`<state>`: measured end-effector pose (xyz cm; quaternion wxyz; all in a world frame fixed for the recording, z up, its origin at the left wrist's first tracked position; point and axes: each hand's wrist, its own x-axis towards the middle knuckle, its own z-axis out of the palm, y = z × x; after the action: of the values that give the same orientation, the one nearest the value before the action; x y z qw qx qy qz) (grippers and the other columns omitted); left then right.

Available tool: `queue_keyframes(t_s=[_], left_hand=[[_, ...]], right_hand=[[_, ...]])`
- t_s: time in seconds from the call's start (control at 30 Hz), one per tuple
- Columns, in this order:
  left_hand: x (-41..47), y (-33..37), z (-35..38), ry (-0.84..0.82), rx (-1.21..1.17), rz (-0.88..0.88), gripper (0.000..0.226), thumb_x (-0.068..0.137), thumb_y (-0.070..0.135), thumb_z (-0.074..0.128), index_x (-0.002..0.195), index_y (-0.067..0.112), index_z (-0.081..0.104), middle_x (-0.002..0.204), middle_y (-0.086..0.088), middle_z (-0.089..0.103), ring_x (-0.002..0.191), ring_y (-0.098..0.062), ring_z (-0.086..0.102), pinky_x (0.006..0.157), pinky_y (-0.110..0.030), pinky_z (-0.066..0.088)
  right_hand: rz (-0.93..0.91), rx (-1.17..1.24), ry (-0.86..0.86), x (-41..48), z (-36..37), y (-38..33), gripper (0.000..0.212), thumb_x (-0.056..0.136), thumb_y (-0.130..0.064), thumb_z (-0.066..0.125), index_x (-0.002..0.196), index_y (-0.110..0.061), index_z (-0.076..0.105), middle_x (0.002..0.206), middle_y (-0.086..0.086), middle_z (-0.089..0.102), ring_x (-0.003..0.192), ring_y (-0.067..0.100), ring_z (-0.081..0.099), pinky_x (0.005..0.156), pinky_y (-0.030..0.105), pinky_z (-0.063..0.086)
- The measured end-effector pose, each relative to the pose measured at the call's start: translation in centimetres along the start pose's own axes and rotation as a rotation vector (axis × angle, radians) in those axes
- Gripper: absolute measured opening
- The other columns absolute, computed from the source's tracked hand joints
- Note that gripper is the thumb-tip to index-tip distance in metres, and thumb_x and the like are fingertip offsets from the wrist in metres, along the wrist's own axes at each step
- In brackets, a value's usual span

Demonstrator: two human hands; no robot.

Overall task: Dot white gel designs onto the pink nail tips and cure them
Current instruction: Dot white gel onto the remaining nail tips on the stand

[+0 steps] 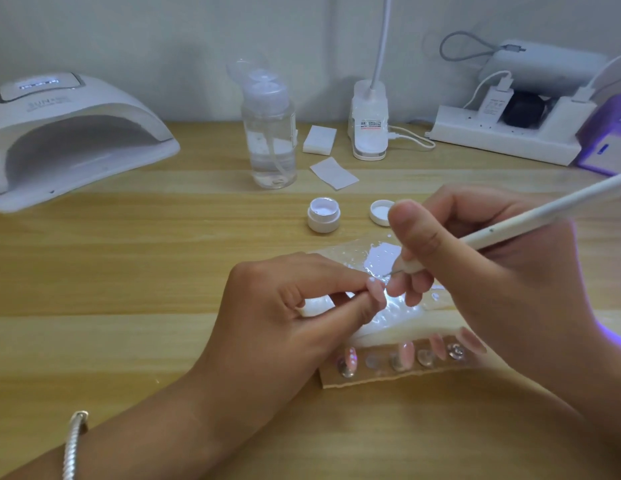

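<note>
My left hand [295,306] pinches a small pink nail tip [375,291] between thumb and fingers, over a glossy clear palette sheet [378,258]. My right hand [475,271] grips a white dotting pen [517,221], its fine metal point touching the held tip. A strip of cardboard [388,375] near me carries several more pink nail tips [404,355] on clear mounts. An open white gel pot [323,214] stands behind the palette, its lid [380,212] beside it. The white curing lamp [66,140] sits at the far left.
A clear pump bottle [271,133] stands mid-table with white wipe pads [319,140] and a loose wipe [334,173] beside it. A desk lamp base [369,126], a power strip with plugs [503,133] and a purple-lit device [610,140] line the back right.
</note>
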<state>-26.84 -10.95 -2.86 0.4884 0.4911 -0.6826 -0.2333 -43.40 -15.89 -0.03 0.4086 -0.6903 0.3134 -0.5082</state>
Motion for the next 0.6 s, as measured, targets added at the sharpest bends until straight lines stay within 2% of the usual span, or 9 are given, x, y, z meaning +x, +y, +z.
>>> queue_keyframes(t_s=[0.17,0.33,0.47,0.6], left_hand=[[0.02,0.02,-0.11,0.006,0.003,0.038,0.009,0.084,0.019,0.078,0.088,0.027,0.081,0.078,0.013,0.075,0.073,-0.007,0.067,0.066,-0.006,0.038],[-0.04,-0.07,-0.06,0.012,0.008,0.044,0.007,0.083,0.017,0.079,0.086,0.023,0.081,0.078,0.014,0.075,0.073,-0.005,0.067,0.066,-0.005,0.038],[-0.01,-0.14,-0.02,0.013,0.008,0.047,0.005,0.082,0.016,0.079,0.084,0.020,0.081,0.080,0.015,0.076,0.073,-0.002,0.068,0.067,-0.004,0.038],[0.00,-0.10,-0.04,0.014,0.007,0.052,0.005,0.082,0.015,0.079,0.083,0.019,0.081,0.079,0.014,0.076,0.073,-0.001,0.068,0.066,-0.004,0.038]], right_hand=[[0.000,-0.062,0.003,-0.15,0.16,-0.41,0.036,0.085,-0.035,0.068,0.058,-0.012,0.061,0.051,0.001,0.064,0.046,0.022,0.062,0.044,0.028,0.048],[-0.012,-0.092,-0.010,-0.23,0.22,-0.57,0.035,0.086,-0.030,0.074,0.058,-0.012,0.062,0.051,-0.001,0.064,0.044,0.017,0.060,0.041,0.018,0.041],[-0.033,-0.132,-0.008,-0.23,0.16,-0.34,0.032,0.086,-0.025,0.074,0.059,-0.013,0.063,0.052,0.000,0.065,0.044,0.020,0.057,0.041,0.032,0.044],[-0.045,-0.154,-0.014,-0.25,0.05,-0.29,0.029,0.087,-0.024,0.070,0.061,-0.011,0.065,0.054,0.000,0.065,0.044,0.019,0.056,0.042,0.034,0.044]])
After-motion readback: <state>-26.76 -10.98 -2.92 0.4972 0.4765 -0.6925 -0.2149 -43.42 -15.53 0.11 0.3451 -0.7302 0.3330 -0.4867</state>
